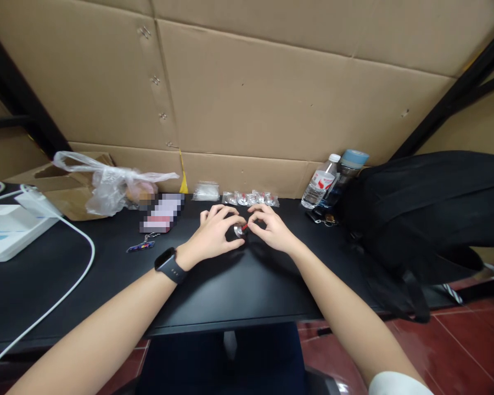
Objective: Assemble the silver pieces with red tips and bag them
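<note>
Both hands meet over the middle of a black table (pixel 230 285). My left hand (pixel 216 233), with a black watch on its wrist, is curled round a small round silver part (pixel 239 230) that has a red bit on it. My right hand (pixel 271 227) pinches at the same part from the right with bent fingers. Just behind the hands lies a row of several small clear packets (pixel 251 198) holding similar silver and red parts, next to a little clear bag (pixel 206 191).
A crumpled plastic bag (pixel 109 186) and a cardboard box (pixel 68 189) sit at the back left, beside a white power strip (pixel 8 227) with a white cable (pixel 82 263). Two bottles (pixel 323 186) and a black backpack (pixel 428 214) stand at the right. A keychain (pixel 142 246) lies left of my hands.
</note>
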Tool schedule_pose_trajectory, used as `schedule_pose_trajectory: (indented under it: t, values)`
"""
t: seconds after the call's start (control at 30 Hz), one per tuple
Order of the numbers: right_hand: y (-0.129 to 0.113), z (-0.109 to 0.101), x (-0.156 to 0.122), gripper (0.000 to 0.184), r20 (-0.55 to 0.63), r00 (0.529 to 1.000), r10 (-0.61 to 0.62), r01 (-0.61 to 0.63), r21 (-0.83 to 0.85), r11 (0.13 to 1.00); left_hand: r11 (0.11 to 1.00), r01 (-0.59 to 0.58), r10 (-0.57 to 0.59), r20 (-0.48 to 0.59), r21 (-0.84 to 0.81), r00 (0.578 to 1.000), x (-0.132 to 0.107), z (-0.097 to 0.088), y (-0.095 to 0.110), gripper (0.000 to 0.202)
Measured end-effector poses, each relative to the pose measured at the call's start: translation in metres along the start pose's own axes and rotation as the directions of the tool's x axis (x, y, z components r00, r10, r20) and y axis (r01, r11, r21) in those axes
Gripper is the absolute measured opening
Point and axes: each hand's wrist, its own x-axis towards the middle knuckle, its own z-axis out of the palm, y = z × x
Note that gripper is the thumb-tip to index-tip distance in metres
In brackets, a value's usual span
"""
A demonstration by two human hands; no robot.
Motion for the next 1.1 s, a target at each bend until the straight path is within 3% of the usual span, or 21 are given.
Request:
schedule_pose_trajectory:
  t: [0.1, 0.23, 0.37, 0.43, 0.63, 0.8, 1.1]
  values:
    - [0.006, -0.003, -0.001, 0.012, 0.053, 0.998, 0.013, -0.009, -0.077, 0.997, 0.999, 0.020, -0.017, 0.093, -0.026, 0.996, 0.001, -0.009, -0.026, 0.071]
    - [0.013, -0.005, -0.001, 0.011, 0.133, 0.989, 0.061, -0.047, -0.110, 0.993, 0.995, 0.050, -0.063, 0.153, 0.084, 0.986, 0.000, -0.013, -0.063, 0.046]
    - [0.020, -0.013, -0.001, 0.010, 0.186, 0.980, 0.076, -0.061, -0.083, 0.995, 0.993, 0.050, -0.062, 0.122, 0.103, 0.991, 0.000, -0.005, -0.079, 0.020]
    - [0.026, -0.023, -0.003, 0.008, 0.197, 0.978, 0.066, -0.052, -0.074, 0.996, 0.995, 0.035, -0.045, 0.104, 0.096, 0.994, 0.000, -0.001, -0.080, 0.013]
    - [0.055, -0.057, -0.014, 0.052, 0.204, 0.967, 0.153, -0.104, -0.232, 0.967, 0.994, 0.017, -0.021, 0.041, 0.112, 0.999, 0.001, 0.006, -0.070, 0.015]
    - [0.064, -0.063, -0.016, 0.044, 0.274, 0.927, 0.257, -0.195, -0.234, 0.953, 0.993, 0.027, -0.026, -0.009, 0.119, 1.000, 0.003, 0.001, -0.053, 0.019]
    - [0.064, -0.063, -0.015, 0.035, 0.278, 0.926, 0.257, -0.188, -0.254, 0.949, 0.992, 0.092, -0.093, 0.002, -0.088, 0.996, 0.007, -0.001, -0.029, 0.019]
